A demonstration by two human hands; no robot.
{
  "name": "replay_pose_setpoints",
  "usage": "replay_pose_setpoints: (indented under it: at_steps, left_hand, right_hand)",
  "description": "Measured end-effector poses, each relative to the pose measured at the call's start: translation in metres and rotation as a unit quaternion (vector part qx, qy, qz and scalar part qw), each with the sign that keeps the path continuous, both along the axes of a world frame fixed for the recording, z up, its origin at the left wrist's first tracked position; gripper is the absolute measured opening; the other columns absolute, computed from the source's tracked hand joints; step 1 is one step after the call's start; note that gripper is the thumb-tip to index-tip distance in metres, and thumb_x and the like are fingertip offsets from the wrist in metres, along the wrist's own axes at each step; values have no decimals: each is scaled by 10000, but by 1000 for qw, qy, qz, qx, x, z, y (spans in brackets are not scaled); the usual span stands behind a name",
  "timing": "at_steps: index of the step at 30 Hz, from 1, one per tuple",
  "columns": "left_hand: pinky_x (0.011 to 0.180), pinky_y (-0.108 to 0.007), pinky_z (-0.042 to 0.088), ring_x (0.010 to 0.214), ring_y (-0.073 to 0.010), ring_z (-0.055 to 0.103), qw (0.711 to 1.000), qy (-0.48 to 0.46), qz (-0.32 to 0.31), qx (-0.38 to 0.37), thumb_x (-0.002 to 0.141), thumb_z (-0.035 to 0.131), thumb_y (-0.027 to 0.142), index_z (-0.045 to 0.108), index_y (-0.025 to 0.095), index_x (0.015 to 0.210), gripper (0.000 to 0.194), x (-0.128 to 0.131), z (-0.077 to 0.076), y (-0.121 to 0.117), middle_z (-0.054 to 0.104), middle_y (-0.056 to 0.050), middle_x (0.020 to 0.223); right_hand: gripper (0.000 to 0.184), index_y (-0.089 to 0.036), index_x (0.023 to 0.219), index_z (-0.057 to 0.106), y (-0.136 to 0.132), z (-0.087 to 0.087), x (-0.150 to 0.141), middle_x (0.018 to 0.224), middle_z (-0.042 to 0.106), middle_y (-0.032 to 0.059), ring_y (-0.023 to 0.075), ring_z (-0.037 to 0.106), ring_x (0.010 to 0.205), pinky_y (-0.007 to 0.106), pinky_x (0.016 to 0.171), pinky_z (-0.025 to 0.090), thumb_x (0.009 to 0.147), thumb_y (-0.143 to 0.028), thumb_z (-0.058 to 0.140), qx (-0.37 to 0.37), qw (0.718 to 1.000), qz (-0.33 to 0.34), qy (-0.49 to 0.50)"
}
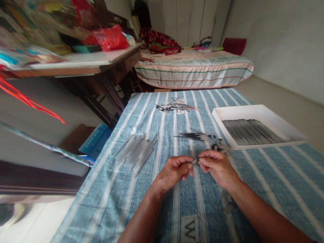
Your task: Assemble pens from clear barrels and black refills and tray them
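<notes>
My left hand [176, 170] pinches a short pale-grey tube [194, 162], which looks like part of a pen barrel; most of it is hidden by the fingers. Close against it, my right hand [219, 167] is closed on a small black piece [198, 160], and the two pieces meet end to end between the fingertips. Just beyond the right hand lie small black and clear parts [219, 145]. Thin black rods [193, 135], like pen refills, are bunched farther out. Left of my hands rests a pile of grey translucent tubes [138, 152].
A shallow white box [263, 109] at the right holds a row of dark grey pen-like sticks [249, 131]. Toward the far edge of the striped tablecloth [162, 195] lies another heap of black parts [174, 107]. A cluttered side table [101, 62] and a bed [192, 72] stand beyond.
</notes>
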State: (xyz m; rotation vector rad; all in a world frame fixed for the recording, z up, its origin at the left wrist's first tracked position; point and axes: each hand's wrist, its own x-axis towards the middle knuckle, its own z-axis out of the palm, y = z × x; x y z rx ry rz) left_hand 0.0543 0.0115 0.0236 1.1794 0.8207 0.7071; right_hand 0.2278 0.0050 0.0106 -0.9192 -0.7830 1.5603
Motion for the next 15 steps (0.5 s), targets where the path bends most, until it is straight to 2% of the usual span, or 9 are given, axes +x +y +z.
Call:
replay_pose_setpoints:
  at_steps: [7,15]
  left_hand:
    - [439,-204,290,451,-50,393,1000,2,7,1,776,607,381,675,141,991,329,1,-1,-1,607,-15,640]
    - [456,-213,306,461,-54,398,1000,20,-9,3,795,586,343,682,141,985,293,-1,-2,0,605,-13,644]
  right_hand:
    - [164,-168,696,679,1,-1,0,472,584,-29,88,481,416,222,412,356,577,-217,780,4,1000,2,-3]
    - [142,-165,710,675,2,-6,4,479,588,-34,81,475,411,225,440,366,621,-224,768,36,997,29,-65]
